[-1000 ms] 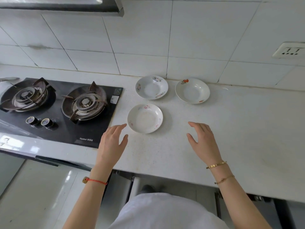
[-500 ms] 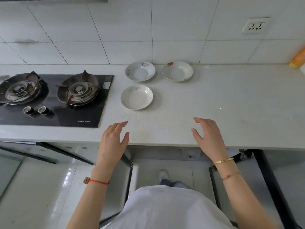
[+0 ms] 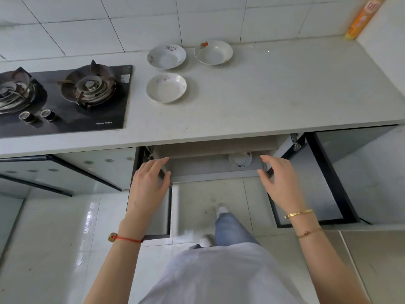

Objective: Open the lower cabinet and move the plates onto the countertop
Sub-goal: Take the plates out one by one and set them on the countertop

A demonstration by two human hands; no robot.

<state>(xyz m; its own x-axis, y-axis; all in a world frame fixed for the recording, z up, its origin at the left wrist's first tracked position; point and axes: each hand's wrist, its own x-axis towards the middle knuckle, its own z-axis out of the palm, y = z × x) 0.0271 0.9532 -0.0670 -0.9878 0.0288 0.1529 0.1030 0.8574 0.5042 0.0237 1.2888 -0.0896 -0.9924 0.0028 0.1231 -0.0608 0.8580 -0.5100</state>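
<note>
Three white plates with small flower prints sit on the pale countertop (image 3: pixel 274 95): one near the stove (image 3: pixel 166 87), two by the wall (image 3: pixel 166 56) (image 3: pixel 213 52). Below the counter edge the lower cabinet (image 3: pixel 208 170) stands open, both doors swung out. My left hand (image 3: pixel 149 185) is on the top corner of the left door (image 3: pixel 161 218), thumb on its inner side. My right hand (image 3: pixel 281 183) holds the top corner of the right door (image 3: pixel 311 194) between thumb and fingers. No plate shows inside the cabinet.
A black two-burner gas stove (image 3: pixel 65 95) fills the counter's left. An orange box (image 3: pixel 361 16) leans in the far right corner. Another glass cabinet door (image 3: pixel 59 172) hangs open at the left. My legs and shoes (image 3: pixel 221 210) stand on the tiled floor between the doors.
Both hands dropped from above the countertop to the open cabinet doors below its edge. The view tipped down and back, showing the cabinet and floor. The plates stayed put.
</note>
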